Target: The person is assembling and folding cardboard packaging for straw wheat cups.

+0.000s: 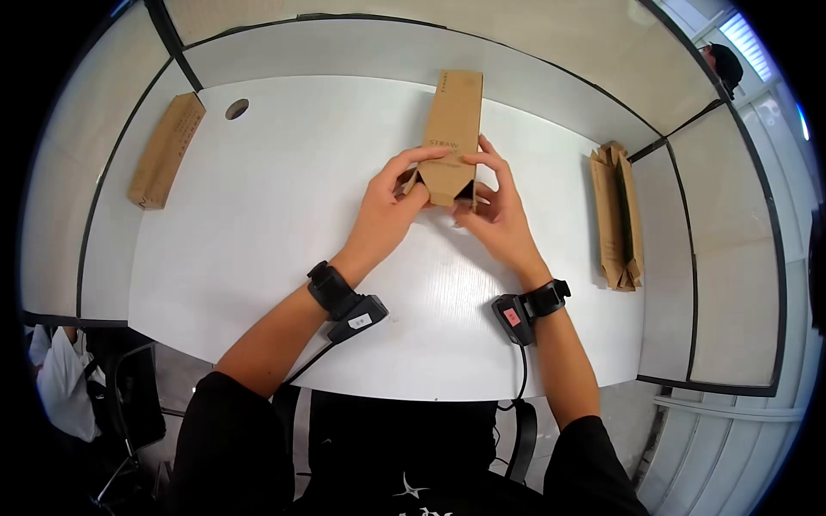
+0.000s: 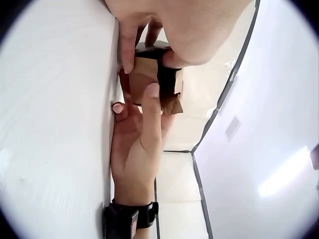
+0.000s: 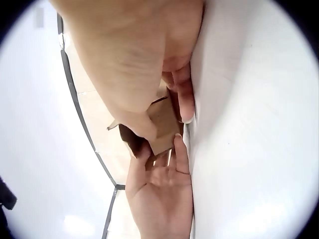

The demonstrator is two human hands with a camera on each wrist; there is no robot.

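A long brown cardboard box (image 1: 456, 112) with printed lettering lies on the white table, its near end partly open. My left hand (image 1: 389, 206) grips the left side of that end, fingers over the top and thumb low by the opening. On the opposite side, my right hand (image 1: 503, 211) holds the box with its index finger on the top edge and thumb at the flaps. A near-end flap (image 2: 143, 79) faces the left wrist camera, beside a dark gap into the box. The right wrist view shows a flap (image 3: 164, 124) between both hands.
Another closed brown box (image 1: 168, 150) lies at the far left, near a round hole (image 1: 237, 109) in the table (image 1: 275, 198). At the right lies a brown cardboard piece (image 1: 616, 219) with a dark lengthwise gap. Low partition panels (image 1: 344, 52) enclose the table's back and sides.
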